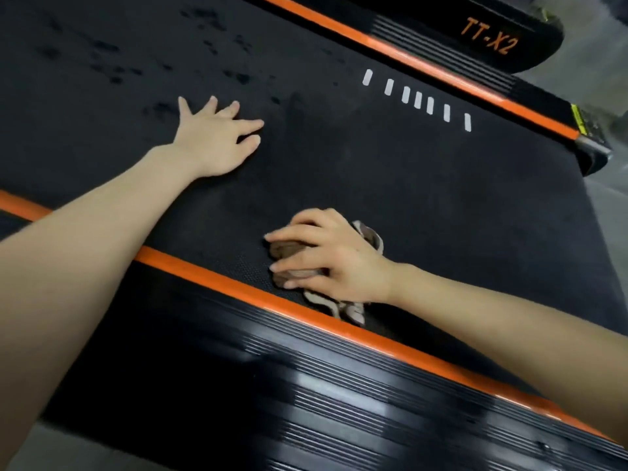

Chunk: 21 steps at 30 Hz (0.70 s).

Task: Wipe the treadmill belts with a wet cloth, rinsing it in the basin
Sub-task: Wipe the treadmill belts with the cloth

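Two grips on one treadmill belt, wiping in progress.
Head view: the right grip (326, 256) curls over the bunched brown cloth (292, 250) and presses it to the treadmill belt (407, 185) just beside the near orange rail (217, 277); cloth ends trail out below the palm. The left grip (217, 141) lies flat with fingers spread, bracing well apart. Dark blotches (108, 45) lie beyond; firm overlapping strokes toward them are advised.
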{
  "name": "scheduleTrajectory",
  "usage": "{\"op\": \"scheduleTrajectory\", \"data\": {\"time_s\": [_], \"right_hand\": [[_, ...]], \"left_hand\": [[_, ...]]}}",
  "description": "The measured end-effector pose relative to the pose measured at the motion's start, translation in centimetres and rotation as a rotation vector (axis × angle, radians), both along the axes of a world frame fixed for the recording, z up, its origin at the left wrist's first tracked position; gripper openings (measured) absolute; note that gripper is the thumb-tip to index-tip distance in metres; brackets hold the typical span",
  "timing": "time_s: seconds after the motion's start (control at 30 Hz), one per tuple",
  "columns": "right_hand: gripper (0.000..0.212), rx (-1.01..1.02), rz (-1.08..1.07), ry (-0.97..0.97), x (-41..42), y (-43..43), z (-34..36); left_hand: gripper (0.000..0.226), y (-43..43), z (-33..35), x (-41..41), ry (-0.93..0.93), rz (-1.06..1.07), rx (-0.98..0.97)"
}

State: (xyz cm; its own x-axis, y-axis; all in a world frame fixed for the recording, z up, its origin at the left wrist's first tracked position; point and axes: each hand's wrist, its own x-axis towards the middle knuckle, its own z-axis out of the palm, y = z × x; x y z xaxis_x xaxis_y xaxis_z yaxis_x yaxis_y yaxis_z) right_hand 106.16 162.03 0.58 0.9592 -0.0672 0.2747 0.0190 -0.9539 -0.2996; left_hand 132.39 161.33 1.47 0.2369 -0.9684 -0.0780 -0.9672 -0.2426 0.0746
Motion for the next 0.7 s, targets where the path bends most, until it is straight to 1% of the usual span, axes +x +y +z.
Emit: {"op": "scheduleTrajectory", "data": {"time_s": [0.07, 0.1, 0.2, 0.23, 0.27, 0.3, 0.33, 0.37, 0.4, 0.47, 0.53, 0.57, 0.6, 0.7], "right_hand": [[0.027, -0.035, -0.078, -0.012, 2.8, -0.6, 0.0], [0.028, -0.073, -0.154, -0.033, 3.3, -1.1, 0.2], [0.035, -0.178, -0.507, -0.135, 1.7, -2.4, 1.4], [0.041, -0.169, -0.628, -0.128, 1.0, -2.3, 1.6], [0.049, -0.126, -0.719, -0.076, 0.4, -1.8, 1.5], [0.058, -0.078, -0.76, 0.012, 0.3, -1.1, 1.1], [0.065, -0.06, -0.747, 0.098, 0.4, -0.4, 0.5], [0.066, -0.078, -0.7, 0.151, 0.5, 0.0, -0.1], [0.061, -0.109, -0.639, 0.166, 0.6, -0.3, -0.5], [0.045, -0.141, -0.524, 0.135, 0.3, -2.5, -0.7], [0.039, -0.196, -0.458, 0.115, -0.3, -5.8, -0.7], [0.038, -0.222, -0.489, 0.118, -0.8, -7.8, -0.8], [0.039, -0.224, -0.574, 0.13, -1.3, -10.3, -0.9], [0.049, -0.155, -0.949, 0.178, -1.6, -19.1, -0.7]], "left_hand": [[0.049, -0.1, -0.2, -0.4, 0.012, -0.008, -0.004], [0.049, -0.1, -0.4, -0.6, 0.022, -0.008, -0.005], [0.049, -0.5, -0.8, -1.0, 0.053, 0.008, -0.036], [0.05, -0.8, -0.7, -1.1, 0.063, 0.02, -0.048], [0.05, -1.2, -0.7, -1.2, 0.071, 0.033, -0.056], [0.05, -1.7, -0.5, -1.3, 0.071, 0.043, -0.059], [0.05, -2.2, -0.4, -1.5, 0.062, 0.043, -0.059], [0.05, -2.7, -0.2, -1.6, 0.049, 0.036, -0.059], [0.05, -3.2, -0.1, -1.7, 0.038, 0.028, -0.061], [0.051, -4.1, -0.1, -1.9, 0.03, 0.022, -0.059], [0.052, -4.5, -0.4, -2.3, 0.03, 0.032, -0.029], [0.053, -4.6, -0.7, -2.7, 0.025, 0.044, -0.014], [0.054, -4.6, -1.1, -3.0, 0.012, 0.058, -0.008], [0.056, -4.9, -1.9, -3.5, -0.022, 0.088, -0.015]]}}
